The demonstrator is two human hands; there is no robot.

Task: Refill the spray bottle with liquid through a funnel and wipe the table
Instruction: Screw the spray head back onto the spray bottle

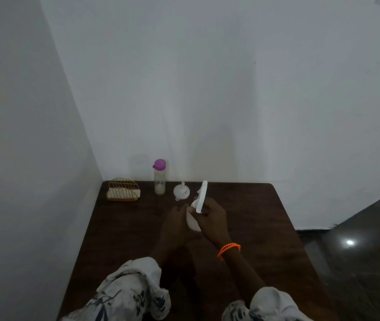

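Both hands meet over the table point(242, 228): left hand point(175, 224) wrapped around the spray bottle point(192, 222), right hand point(212, 218) closed on its upright spray head point(201, 196), funnel point(181, 191) just beyond.

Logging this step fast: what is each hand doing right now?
Left hand: closed around the spray bottle.
Right hand: closed on the white spray head.

Gold wire rack point(123, 189) — far-left table corner
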